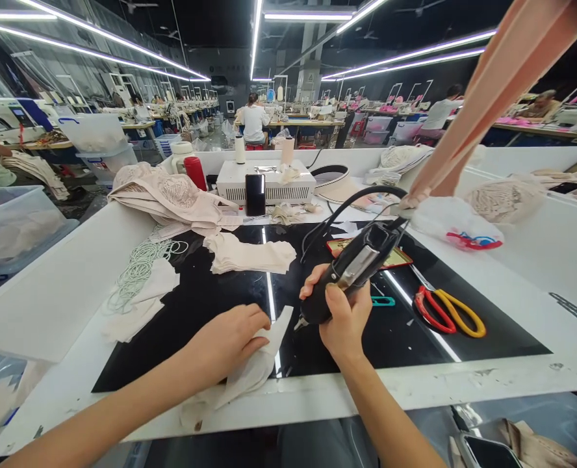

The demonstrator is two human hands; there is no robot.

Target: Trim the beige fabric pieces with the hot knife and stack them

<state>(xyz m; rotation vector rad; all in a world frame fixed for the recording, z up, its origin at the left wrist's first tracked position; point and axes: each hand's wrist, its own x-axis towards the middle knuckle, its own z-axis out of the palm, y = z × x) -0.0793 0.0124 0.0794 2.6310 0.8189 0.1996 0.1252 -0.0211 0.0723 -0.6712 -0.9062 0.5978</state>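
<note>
Glossy mat (310, 356) | left hand (234, 339): cloth (265, 354) (tapering) | right hand (346, 317): rounded tool (354, 270)

At the bench (312, 398) there are one left hand (237, 331), one right hand (344, 318), one black handheld tool (321, 296), one pair of scissors (439, 305), one upright phone (255, 195) and one red bottle (195, 173).

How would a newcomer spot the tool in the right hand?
On the white table, find the shiny black mat. Over it, the right hand grips a black handheld tool, tilted, pointed tip low. Unlike the red-and-yellow-handled scissors nearby, it has a silver plate on its body and peach cloth rising beyond its upper end.
</note>
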